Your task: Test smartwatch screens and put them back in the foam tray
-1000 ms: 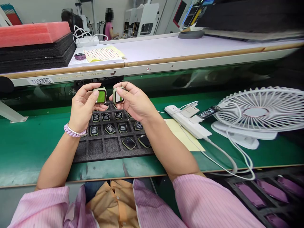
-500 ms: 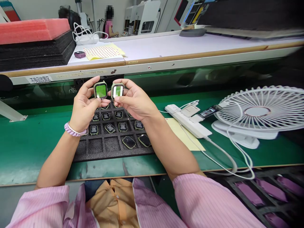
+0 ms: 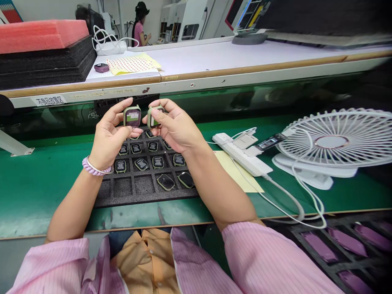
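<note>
"What are the hands doing?"

"I am watching from far away, and I am seeing the left hand (image 3: 110, 136) grasping a green-framed watch (image 3: 132, 116) by its edges, the index finger lying above and the thumb below. The right hand (image 3: 180, 130) is grasping a second watch (image 3: 150, 118), turned at an angle, its thumb lying over the face. Both are hanging above the far part of the black foam tray (image 3: 143, 185), just beside each other, a small gap separating them."

"What is worrying you?"

"I am judging the left hold to be the weaker, because the fingers are pinching only edges. If they are loosening, this watch could be dropping onto the other watches (image 3: 158, 162) and scratching glass."

"And on the right?"

"That thumb is covering part of the screen, so an unwanted press could be changing the display. If the hands are coming closer, the two frames could be knocking together. Also, cables (image 3: 283, 199) are looping beside the power strip (image 3: 240, 154) on the table (image 3: 55, 188); a careless sleeve could be catching them."
</note>
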Tool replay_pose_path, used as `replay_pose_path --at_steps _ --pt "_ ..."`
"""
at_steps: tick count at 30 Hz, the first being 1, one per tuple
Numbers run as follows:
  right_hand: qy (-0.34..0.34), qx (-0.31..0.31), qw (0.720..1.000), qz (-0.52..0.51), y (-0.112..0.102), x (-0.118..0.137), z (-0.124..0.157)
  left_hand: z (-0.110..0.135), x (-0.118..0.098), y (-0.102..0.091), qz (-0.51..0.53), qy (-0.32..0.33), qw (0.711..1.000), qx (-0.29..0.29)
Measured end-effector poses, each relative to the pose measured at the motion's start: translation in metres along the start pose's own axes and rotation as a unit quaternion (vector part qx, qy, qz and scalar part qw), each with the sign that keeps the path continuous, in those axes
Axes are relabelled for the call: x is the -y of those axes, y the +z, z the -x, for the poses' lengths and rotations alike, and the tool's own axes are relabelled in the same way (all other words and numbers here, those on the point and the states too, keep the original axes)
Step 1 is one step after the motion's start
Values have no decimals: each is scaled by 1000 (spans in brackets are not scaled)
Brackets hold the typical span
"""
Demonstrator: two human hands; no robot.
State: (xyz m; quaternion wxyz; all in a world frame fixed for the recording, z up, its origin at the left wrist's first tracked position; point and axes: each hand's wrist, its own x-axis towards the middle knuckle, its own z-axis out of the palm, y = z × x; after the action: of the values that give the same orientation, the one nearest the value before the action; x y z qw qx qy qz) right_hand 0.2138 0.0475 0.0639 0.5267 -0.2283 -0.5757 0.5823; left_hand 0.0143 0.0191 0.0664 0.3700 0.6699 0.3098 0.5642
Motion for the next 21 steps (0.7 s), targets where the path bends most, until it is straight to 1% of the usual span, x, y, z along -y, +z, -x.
replay_pose_path --at_steps 7,15,21 --pt "4 16 1000 -1 2 6 4 -1 0 -4 4 -5 1000 -3" --pt "-3 16 1000 13 1 4 3 -2 2 -7 2 -4 1000 -7" --pt "-3 8 1000 9 1 2 2 -2 3 -7 10 -2 1000 2"
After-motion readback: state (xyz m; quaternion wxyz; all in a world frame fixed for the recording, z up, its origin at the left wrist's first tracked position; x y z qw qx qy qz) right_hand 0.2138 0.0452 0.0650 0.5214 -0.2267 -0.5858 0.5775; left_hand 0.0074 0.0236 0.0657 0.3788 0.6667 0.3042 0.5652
